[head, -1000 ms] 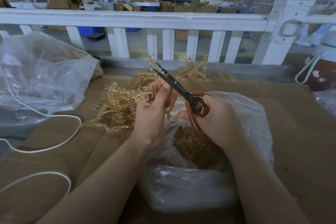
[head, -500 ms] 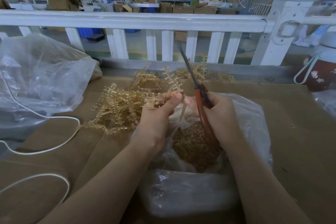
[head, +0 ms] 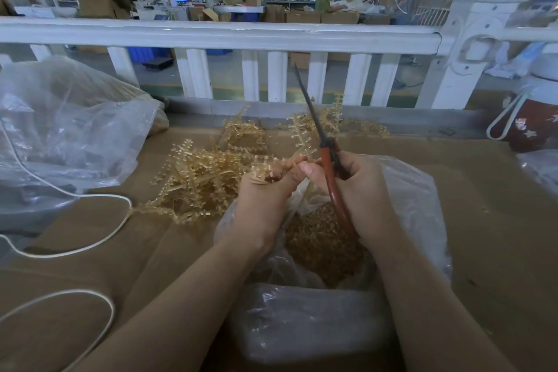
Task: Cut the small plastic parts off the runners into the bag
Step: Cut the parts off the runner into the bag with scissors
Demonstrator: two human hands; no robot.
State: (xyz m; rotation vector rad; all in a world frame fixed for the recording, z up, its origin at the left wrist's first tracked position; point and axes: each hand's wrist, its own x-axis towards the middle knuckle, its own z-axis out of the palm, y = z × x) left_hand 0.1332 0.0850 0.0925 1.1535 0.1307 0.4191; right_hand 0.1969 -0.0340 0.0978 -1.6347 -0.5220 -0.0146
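My left hand (head: 265, 199) pinches a translucent amber runner (head: 299, 136) with small parts along its stem, held upright over the bag. My right hand (head: 359, 190) grips red-handled scissors (head: 329, 166), blades closed and pointing up and away. The thumb tips of both hands meet at the runner's base. Below them a clear plastic bag (head: 407, 190) stands open, holding a heap of cut amber parts (head: 320, 241). A pile of more runners (head: 205, 181) lies on the cardboard left of the bag.
Brown cardboard (head: 498, 235) covers the table. A large crumpled clear bag (head: 66, 130) sits at the left with a white cord (head: 99, 238) looping across the cardboard. A white railing (head: 223, 36) runs along the far edge. A red jug (head: 534, 124) stands at the right.
The scissors swung from pointing up-left with blades apart at the runner to upright with blades closed. The runner now stands upright between both hands.
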